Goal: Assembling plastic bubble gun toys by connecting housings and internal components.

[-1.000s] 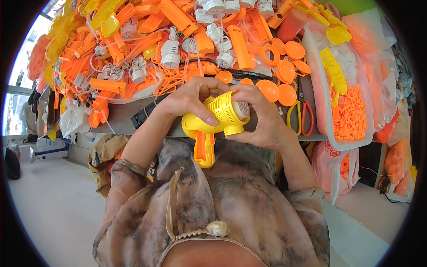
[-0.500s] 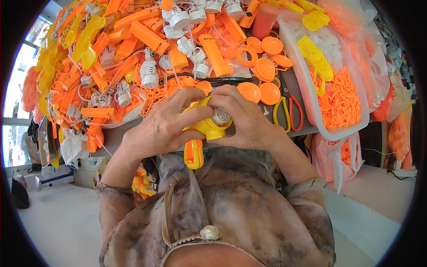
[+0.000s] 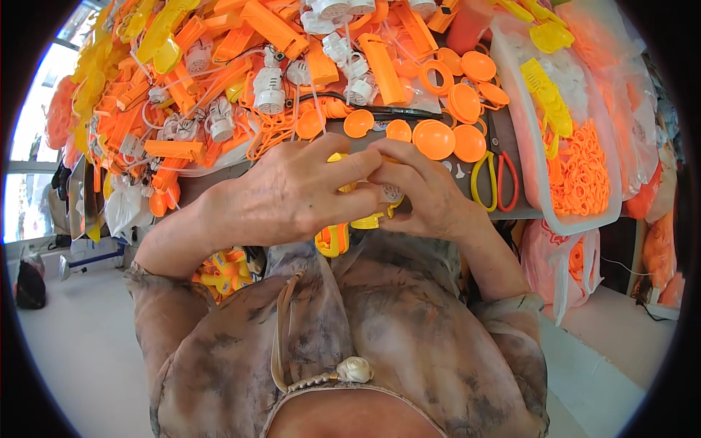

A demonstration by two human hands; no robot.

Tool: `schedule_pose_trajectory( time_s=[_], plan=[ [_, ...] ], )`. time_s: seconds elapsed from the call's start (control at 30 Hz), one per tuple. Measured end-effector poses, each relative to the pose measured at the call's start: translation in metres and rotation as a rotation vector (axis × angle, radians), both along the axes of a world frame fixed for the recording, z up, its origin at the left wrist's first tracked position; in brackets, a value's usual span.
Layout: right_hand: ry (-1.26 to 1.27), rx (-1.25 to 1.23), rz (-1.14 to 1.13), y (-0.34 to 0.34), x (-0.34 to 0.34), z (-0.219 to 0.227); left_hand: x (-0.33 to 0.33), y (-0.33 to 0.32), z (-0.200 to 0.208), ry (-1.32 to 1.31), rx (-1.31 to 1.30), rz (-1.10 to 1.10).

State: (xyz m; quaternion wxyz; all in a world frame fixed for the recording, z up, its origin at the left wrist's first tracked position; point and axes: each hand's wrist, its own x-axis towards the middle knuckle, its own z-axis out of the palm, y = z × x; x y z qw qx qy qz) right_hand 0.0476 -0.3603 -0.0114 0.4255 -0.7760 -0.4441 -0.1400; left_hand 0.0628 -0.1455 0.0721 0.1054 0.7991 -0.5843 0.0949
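Both of my hands are closed round a yellow plastic toy housing point(image 3: 366, 221), held just in front of the table edge. My left hand point(image 3: 277, 193) covers most of its left side, and my right hand point(image 3: 427, 196) grips the right side. Between the fingers, a white round perforated part point(image 3: 391, 193) shows at the housing's opening. An orange-and-yellow handle piece point(image 3: 333, 239) hangs below my left fingers. Much of the housing is hidden by my hands. Beyond my fingertips lie round orange caps point(image 3: 434, 139).
A heap of orange casings point(image 3: 383, 69), white round mechanisms point(image 3: 269, 91) and yellow shells point(image 3: 162, 33) covers the left and middle table. Right of my hands lie scissors point(image 3: 505, 182) with yellow and red handles. A clear bin point(image 3: 577, 225) holds orange rings point(image 3: 580, 179); a pink bag point(image 3: 544, 255) hangs below.
My left hand has turned over the housing and now hides more of it. The table and its contents appear shifted to the right in view.
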Motion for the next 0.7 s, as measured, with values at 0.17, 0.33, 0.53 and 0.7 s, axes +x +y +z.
schedule_pose_trajectory(
  time_s=[0.17,0.33,0.53,0.7],
  plan=[
    [-0.011,0.021,0.013,0.000,-0.003,-0.005,0.002,0.007,-0.001,0.025,-0.005,-0.095],
    [-0.075,0.036,0.056,0.002,-0.002,-0.008,-0.003,0.015,-0.008,0.031,-0.028,-0.149],
    [0.016,0.084,-0.033,-0.024,0.003,-0.020,0.000,0.046,0.008,0.039,-0.075,-0.075],
    [0.247,0.029,-0.092,-0.024,0.005,-0.027,-0.003,0.075,0.025,0.104,-0.200,0.170]
  ],
)
